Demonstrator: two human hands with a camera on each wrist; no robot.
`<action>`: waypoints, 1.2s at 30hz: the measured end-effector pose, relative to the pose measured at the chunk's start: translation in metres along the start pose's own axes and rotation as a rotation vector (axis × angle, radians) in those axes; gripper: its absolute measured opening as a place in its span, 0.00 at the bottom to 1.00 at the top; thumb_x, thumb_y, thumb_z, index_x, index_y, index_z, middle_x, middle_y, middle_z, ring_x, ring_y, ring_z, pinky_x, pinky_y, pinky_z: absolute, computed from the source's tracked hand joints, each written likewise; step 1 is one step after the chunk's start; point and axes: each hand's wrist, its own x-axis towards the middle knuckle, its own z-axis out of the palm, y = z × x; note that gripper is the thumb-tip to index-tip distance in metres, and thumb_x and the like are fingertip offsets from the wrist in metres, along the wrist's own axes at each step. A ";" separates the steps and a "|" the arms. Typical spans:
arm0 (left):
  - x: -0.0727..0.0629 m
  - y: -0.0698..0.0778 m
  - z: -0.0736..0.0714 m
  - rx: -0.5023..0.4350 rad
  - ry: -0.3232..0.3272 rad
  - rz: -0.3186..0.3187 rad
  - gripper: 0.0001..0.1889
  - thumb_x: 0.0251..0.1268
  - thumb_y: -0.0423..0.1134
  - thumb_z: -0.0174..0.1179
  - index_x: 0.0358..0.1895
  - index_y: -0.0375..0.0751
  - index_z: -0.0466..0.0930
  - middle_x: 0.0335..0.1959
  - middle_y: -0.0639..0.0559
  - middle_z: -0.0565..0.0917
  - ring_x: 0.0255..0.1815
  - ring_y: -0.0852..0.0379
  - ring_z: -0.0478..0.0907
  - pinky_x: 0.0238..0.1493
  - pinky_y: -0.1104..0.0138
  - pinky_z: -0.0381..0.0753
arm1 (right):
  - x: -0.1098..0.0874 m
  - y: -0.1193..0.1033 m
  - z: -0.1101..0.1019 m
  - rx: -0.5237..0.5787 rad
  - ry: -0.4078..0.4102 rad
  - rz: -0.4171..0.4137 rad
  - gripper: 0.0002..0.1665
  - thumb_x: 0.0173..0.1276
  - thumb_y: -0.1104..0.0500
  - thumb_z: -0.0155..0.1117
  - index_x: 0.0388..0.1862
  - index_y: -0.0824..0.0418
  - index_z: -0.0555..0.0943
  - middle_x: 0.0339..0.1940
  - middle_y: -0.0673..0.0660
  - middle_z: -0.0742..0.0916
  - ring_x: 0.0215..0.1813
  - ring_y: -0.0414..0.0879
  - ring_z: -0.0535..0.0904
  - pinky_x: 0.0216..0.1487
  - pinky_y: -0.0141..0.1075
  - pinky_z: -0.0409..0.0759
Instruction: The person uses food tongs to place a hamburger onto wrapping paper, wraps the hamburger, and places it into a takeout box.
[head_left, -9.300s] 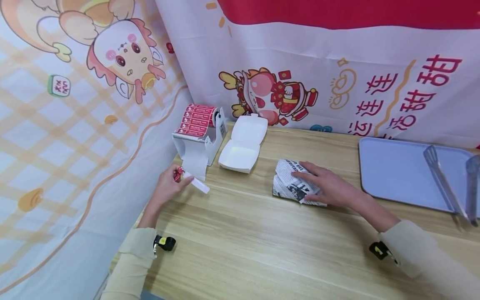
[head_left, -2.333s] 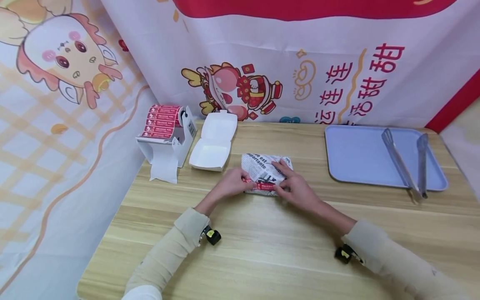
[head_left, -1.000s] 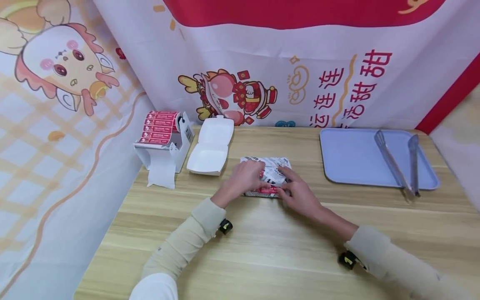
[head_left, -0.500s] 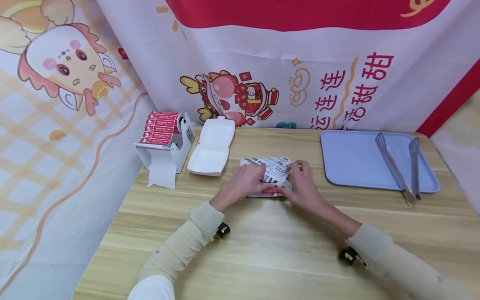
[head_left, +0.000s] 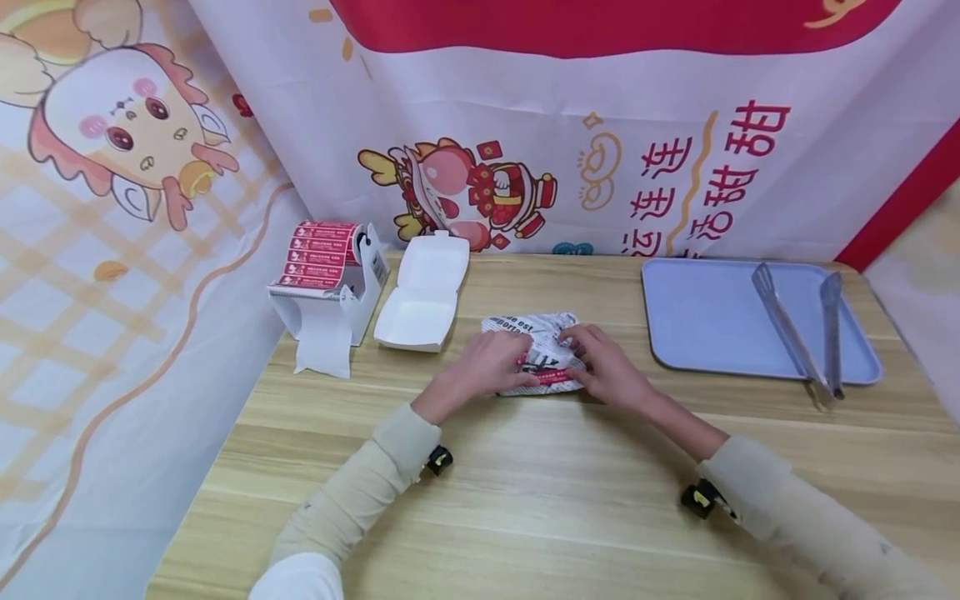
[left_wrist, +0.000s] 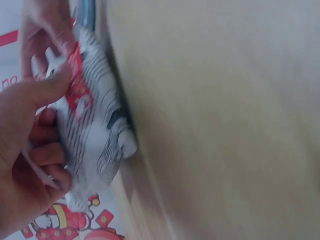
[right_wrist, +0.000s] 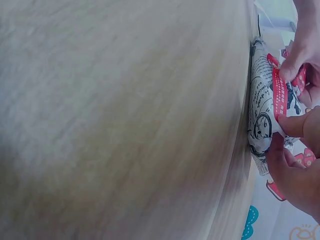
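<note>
A flat packet (head_left: 536, 329) wrapped in newspaper-print paper lies on the table between both hands. A red label (head_left: 553, 377) runs along its near edge. My left hand (head_left: 487, 362) is at the packet's left side, thumb pressing the label. In the left wrist view its curled fingers hold a thin white strip (left_wrist: 39, 166); a red patterned piece (right_wrist: 300, 80) shows beside its thumb in the right wrist view. At the packet's right side my right hand (head_left: 611, 367) pinches the paper by the label's end with thumb and curled fingers. The packet's contents are hidden.
Back left stands a white dispenser (head_left: 366, 296) with a roll of red labels (head_left: 318, 257). Beside it a white clamshell box (head_left: 417, 318) lies with its lid up. A blue tray (head_left: 697, 321) with metal tongs (head_left: 791, 333) sits at the right. Printed cloths hang behind and left.
From near the dispenser, the left hand has come to the packet with the label, which now lies on the paper. The right hand has shifted from the packet's top to its right edge.
</note>
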 end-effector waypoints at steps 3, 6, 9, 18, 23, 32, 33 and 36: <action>-0.003 -0.005 -0.001 -0.019 -0.022 0.022 0.20 0.56 0.59 0.70 0.37 0.50 0.75 0.24 0.60 0.76 0.25 0.62 0.73 0.26 0.71 0.73 | 0.000 0.000 -0.001 -0.011 -0.018 0.011 0.28 0.63 0.69 0.69 0.62 0.60 0.73 0.56 0.63 0.79 0.52 0.54 0.80 0.53 0.47 0.83; -0.004 -0.006 0.001 -0.015 -0.007 0.013 0.19 0.58 0.58 0.69 0.36 0.50 0.75 0.24 0.60 0.76 0.24 0.62 0.73 0.25 0.71 0.72 | 0.000 -0.001 -0.001 -0.012 -0.025 0.011 0.27 0.63 0.69 0.69 0.61 0.60 0.74 0.56 0.63 0.79 0.52 0.55 0.80 0.54 0.47 0.83; -0.007 -0.008 0.004 -0.023 0.019 -0.005 0.18 0.59 0.56 0.69 0.34 0.48 0.75 0.23 0.59 0.76 0.23 0.61 0.72 0.24 0.70 0.72 | 0.000 -0.001 -0.001 -0.018 -0.025 -0.008 0.27 0.62 0.69 0.69 0.60 0.60 0.75 0.54 0.63 0.79 0.52 0.55 0.80 0.53 0.47 0.83; -0.026 -0.017 0.002 -0.020 0.059 -0.039 0.15 0.61 0.50 0.68 0.27 0.49 0.74 0.20 0.58 0.74 0.23 0.60 0.69 0.25 0.69 0.69 | -0.002 0.000 -0.003 -0.035 -0.007 -0.001 0.26 0.61 0.70 0.68 0.58 0.59 0.75 0.53 0.64 0.79 0.49 0.55 0.79 0.47 0.44 0.82; -0.022 0.000 -0.013 0.026 0.088 -0.006 0.20 0.62 0.59 0.65 0.42 0.47 0.77 0.35 0.55 0.80 0.33 0.58 0.77 0.35 0.66 0.79 | -0.002 0.000 -0.002 -0.038 -0.010 0.004 0.26 0.62 0.69 0.67 0.59 0.58 0.74 0.53 0.64 0.78 0.50 0.54 0.79 0.46 0.42 0.83; 0.014 0.003 -0.001 0.153 0.067 0.051 0.36 0.57 0.69 0.64 0.58 0.46 0.69 0.53 0.51 0.72 0.53 0.54 0.68 0.51 0.60 0.73 | -0.003 0.001 0.001 -0.038 -0.031 0.027 0.27 0.63 0.64 0.70 0.60 0.58 0.73 0.58 0.65 0.74 0.51 0.55 0.77 0.48 0.44 0.81; 0.016 0.001 0.001 0.153 0.063 0.054 0.37 0.57 0.70 0.63 0.58 0.46 0.69 0.54 0.51 0.72 0.54 0.53 0.67 0.52 0.60 0.72 | -0.003 0.001 0.001 -0.045 -0.032 0.040 0.28 0.63 0.62 0.72 0.61 0.57 0.73 0.59 0.65 0.74 0.52 0.55 0.77 0.50 0.45 0.81; 0.020 -0.001 0.003 0.144 0.068 0.080 0.38 0.57 0.70 0.63 0.59 0.46 0.68 0.55 0.50 0.72 0.56 0.52 0.67 0.54 0.58 0.71 | 0.000 -0.002 0.000 -0.067 -0.025 0.066 0.31 0.62 0.56 0.75 0.61 0.55 0.73 0.60 0.64 0.73 0.54 0.55 0.76 0.54 0.49 0.79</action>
